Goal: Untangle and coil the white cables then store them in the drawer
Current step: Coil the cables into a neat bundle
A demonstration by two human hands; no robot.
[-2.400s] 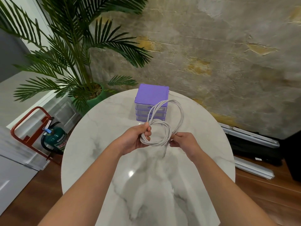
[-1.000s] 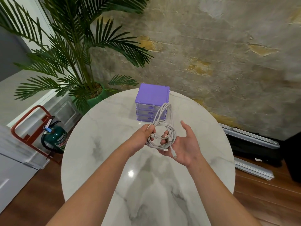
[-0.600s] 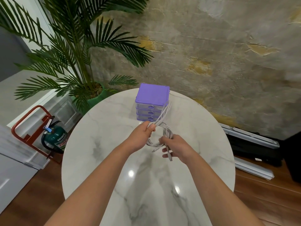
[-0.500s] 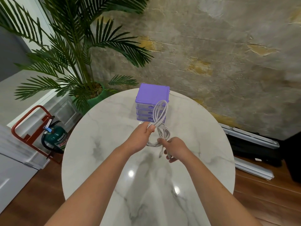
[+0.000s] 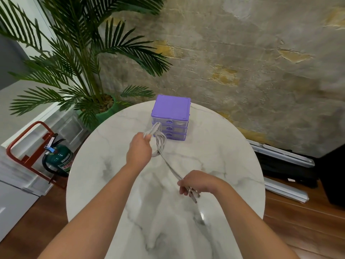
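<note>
both hands' fingers [image 5: 147,137] around the taut white cables [image 5: 161,144]

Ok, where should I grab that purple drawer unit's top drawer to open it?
Take the top drawer by the small purple pull at its front centre, coming from your side of the table; its front faces you. The cables partly cover the left.

cables [image 5: 161,144]: white, bundled in loops, drawn taut between both hands above the table.
drawer unit [image 5: 170,119]: purple-topped, three closed drawers, upright, at the table's far edge.
</note>
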